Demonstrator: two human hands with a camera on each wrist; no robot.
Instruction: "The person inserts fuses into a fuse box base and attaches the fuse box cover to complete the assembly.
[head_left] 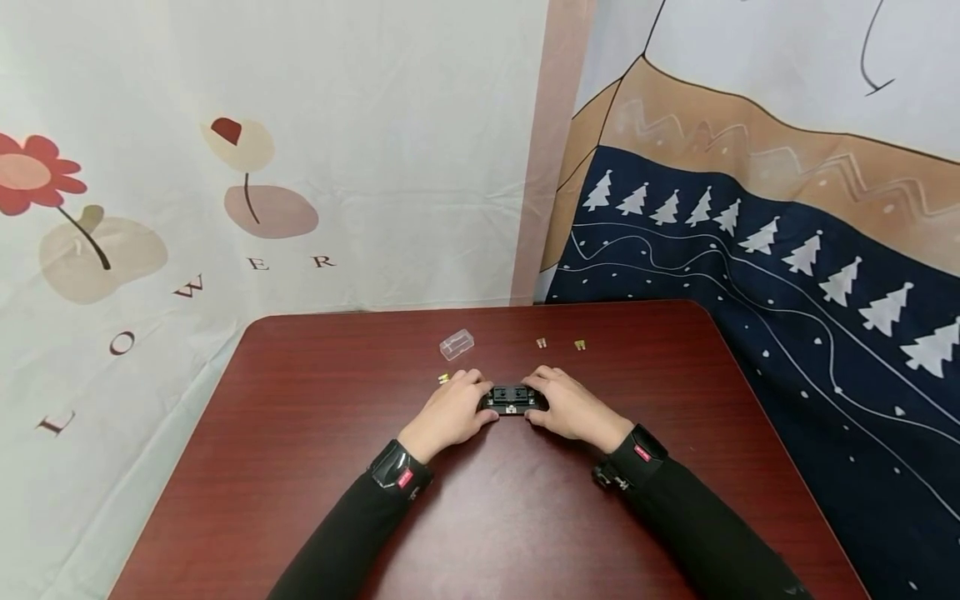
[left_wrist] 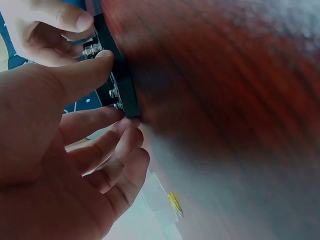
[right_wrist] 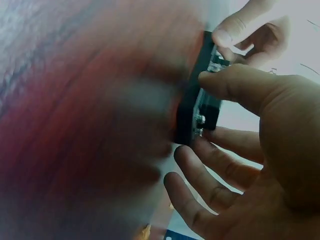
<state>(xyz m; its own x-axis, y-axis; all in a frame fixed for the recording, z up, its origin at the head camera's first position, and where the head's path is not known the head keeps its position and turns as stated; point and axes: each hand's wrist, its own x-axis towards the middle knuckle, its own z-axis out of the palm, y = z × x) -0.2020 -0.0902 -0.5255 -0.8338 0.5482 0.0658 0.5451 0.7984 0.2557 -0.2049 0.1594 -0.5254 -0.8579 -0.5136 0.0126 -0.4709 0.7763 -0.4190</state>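
Mid-table, toward the far side, a black block (head_left: 512, 399) with metal screws on its upper face lies crosswise between both hands. Left hand (head_left: 450, 410) grasps its left end, right hand (head_left: 572, 407) its right end — thumbs on the near side, fingers on the far side. Can't tell whether the block touches the table (head_left: 300, 475) or is slightly raised.

Far left of the block: clear plastic box (head_left: 457, 344), well apart. Small yellow piece (head_left: 443, 378) just beside the left hand's fingers, near side of the box. Far right, beyond the right hand: small pale reddish piece (head_left: 542, 342), with a yellow-green piece (head_left: 580, 344) to its right — both too small to make out.

Behind the table: white cloth (head_left: 420, 167) with flower prints left, navy cloth (head_left: 675, 287) with white trees right.
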